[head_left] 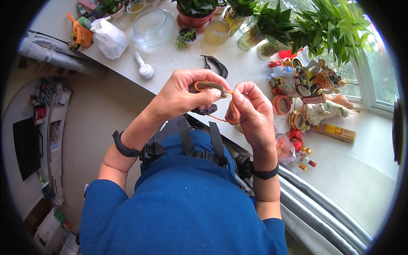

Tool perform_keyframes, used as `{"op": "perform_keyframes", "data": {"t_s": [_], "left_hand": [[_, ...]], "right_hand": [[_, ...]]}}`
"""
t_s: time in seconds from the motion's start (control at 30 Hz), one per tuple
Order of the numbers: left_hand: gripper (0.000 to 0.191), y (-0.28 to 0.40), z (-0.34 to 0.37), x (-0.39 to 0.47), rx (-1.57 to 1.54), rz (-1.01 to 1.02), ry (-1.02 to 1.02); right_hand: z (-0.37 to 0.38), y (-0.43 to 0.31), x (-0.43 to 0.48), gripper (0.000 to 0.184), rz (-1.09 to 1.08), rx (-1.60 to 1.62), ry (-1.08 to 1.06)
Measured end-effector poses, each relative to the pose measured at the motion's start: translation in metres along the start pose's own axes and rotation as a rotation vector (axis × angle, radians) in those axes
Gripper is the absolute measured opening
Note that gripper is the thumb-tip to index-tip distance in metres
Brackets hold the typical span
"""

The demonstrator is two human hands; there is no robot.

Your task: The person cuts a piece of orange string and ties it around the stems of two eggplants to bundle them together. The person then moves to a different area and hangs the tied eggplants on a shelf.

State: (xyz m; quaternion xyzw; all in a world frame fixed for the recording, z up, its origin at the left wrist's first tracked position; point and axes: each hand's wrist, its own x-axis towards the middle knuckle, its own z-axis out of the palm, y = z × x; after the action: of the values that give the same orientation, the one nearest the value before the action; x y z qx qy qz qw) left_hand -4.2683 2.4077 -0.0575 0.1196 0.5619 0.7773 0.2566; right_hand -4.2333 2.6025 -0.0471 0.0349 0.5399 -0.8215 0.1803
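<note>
My left hand (pixel 188 92) pinches a brown, shrivelled, curved fruit or pod (pixel 212 85) between thumb and fingers. An orange cord (pixel 236 111) loops around it and runs across to my right hand (pixel 250 110), whose thumb and forefinger grip it. From there the cord hangs in a loop and leads back below the left hand. A second dark, shrivelled piece (pixel 207 110) shows under my left fingers; whether it hangs on the cord is hidden. Just beyond the hands, more blackened, curved pieces (pixel 219 66) with a stem lie on the white windowsill counter (pixel 178 63).
A white handheld device (pixel 146 69) lies left of the hands, behind it a white plastic bag (pixel 109 38) and a glass bowl (pixel 153 28). Potted plants (pixel 197 16) and a glass jar (pixel 216 32) line the back. Figurines (pixel 318 79), bottles (pixel 302 156) and an incense-stick pack (pixel 334 132) crowd the right.
</note>
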Motion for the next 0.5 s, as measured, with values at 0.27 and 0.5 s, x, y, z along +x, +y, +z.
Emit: {"op": "perform_keyframes", "data": {"t_s": [0.27, 0.5], "left_hand": [[0.014, -0.0026, -0.0048, -0.002, 0.0, -0.022, 0.019], [0.016, -0.0002, -0.0043, -0.0047, 0.098, -0.04, -0.059]], "right_hand": [[-0.0032, -0.0055, 0.0001, 0.016, -0.015, 0.038, 0.04], [-0.0023, 0.0018, 0.0081, 0.017, -0.154, 0.14, 0.059]]}}
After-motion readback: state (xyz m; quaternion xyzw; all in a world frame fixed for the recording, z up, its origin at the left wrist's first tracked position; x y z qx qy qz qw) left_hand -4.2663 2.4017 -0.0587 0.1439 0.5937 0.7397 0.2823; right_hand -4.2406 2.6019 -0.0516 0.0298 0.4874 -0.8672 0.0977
